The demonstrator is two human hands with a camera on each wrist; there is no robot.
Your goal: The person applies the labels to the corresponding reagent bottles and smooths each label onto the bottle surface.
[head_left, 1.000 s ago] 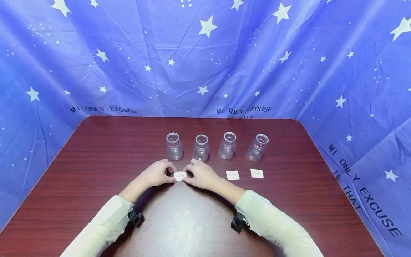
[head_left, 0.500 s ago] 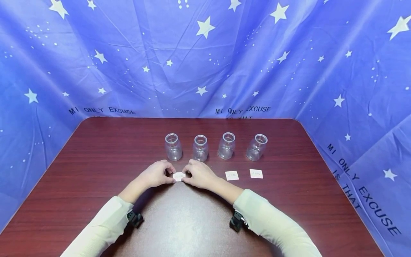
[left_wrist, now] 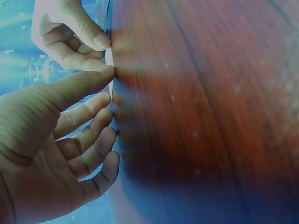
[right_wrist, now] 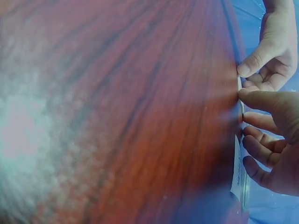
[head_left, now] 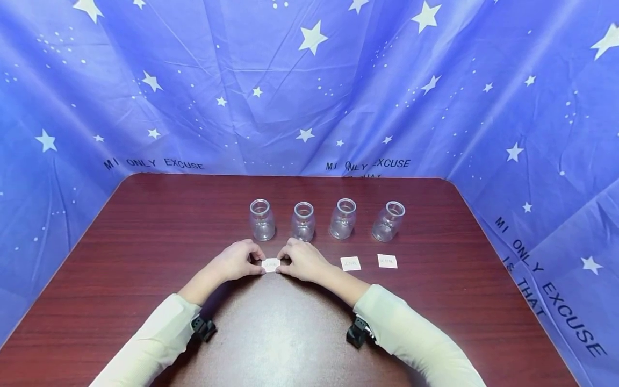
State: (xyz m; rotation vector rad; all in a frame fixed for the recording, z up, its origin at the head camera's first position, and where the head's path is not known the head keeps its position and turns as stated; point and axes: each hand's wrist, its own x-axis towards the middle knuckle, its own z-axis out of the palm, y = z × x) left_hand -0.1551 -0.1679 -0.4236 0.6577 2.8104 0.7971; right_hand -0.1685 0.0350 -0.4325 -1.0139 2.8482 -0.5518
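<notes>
A small white paper slip (head_left: pixel 271 265) with faint handwriting lies on the table in the head view. From its left side my left hand (head_left: pixel 238 262) holds it, thumb at the near corner and index finger at the far corner. My right hand (head_left: pixel 304 262) holds the right edge the same way, facing the left. In the left wrist view the slip appears only as a thin edge under the fingertips, and the remaining fingers of my left hand (left_wrist: pixel 51 135) are loosely bent. The right wrist view shows the right thumb and fingers (right_wrist: pixel 261 122) close to the table surface.
Several clear glass jars stand in a row behind the hands, including the leftmost jar (head_left: pixel 263 223) and the rightmost jar (head_left: pixel 388 223). Two more paper slips, a nearer slip (head_left: pixel 350 264) and a farther slip (head_left: pixel 387 261), lie right of my right hand on the brown table (head_left: pixel 145 236).
</notes>
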